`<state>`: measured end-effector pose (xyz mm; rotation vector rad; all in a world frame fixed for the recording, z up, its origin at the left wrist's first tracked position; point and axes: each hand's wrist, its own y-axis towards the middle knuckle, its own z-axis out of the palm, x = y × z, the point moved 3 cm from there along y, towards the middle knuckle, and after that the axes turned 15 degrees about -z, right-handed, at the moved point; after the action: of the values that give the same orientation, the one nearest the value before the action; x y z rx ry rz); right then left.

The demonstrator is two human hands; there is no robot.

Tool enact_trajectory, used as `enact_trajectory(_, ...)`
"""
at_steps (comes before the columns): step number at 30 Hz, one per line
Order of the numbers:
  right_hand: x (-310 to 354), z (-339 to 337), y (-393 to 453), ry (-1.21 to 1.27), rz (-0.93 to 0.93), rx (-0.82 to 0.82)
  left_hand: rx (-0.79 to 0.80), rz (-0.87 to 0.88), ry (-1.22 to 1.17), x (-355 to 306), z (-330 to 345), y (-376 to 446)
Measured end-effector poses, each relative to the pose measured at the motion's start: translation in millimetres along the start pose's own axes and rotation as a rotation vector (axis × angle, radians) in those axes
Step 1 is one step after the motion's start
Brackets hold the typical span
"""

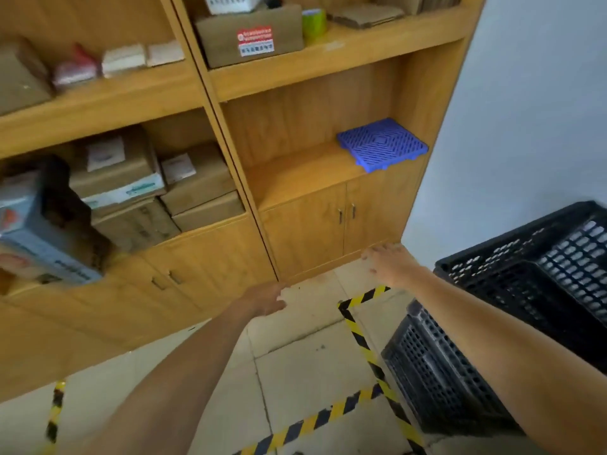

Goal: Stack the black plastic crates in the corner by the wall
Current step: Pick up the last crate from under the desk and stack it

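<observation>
While fingers are spreading loosely and gripping nothing, left hand (267, 298) and right hand (386, 262) are hovering left of the black crates (512, 323), which are sitting stacked against the wall (532, 110), beside the wooden cabinet (305, 224).

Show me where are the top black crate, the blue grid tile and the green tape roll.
top black crate (525, 284): head view, its near mesh wall.
blue grid tile (382, 144): head view, middle of its top face.
green tape roll (314, 24): head view, its outer side.
</observation>
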<state>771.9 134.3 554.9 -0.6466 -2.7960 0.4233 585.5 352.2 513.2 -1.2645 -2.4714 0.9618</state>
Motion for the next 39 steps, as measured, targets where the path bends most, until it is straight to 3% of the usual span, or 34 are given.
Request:
enact_trajectory(7,178.4,1.3,104.2,-0.023,-0.269,0.188,-0.176,-0.281,-0.068,182.7,-8.0,-57.0)
enact_trajectory(13,290.7,0.0,166.6,-0.093,-0.414,0.202,-0.309,-0.451,-0.164,281.2,12.3,-107.1)
enact_trajectory(17,353.3,15.3,203.0,-0.154,-0.531,0.269,-0.296,-0.596,-0.192,340.7,50.2,-130.3)
enact_trajectory(26,463.3,64.9,300.3,-0.334,-0.768,0.556,-0.258,-0.825,-0.314,431.1,83.8,-143.2)
enact_trajectory(34,585.7,34.2,412.5,-0.455,-0.993,0.568,-0.328,-1.105,-0.491,502.2,61.1,-159.9)
enact_trajectory(39,683.8,67.6,410.0,-0.546,-1.171,0.622,-0.299,-1.272,-0.556,524.3,95.9,-204.7)
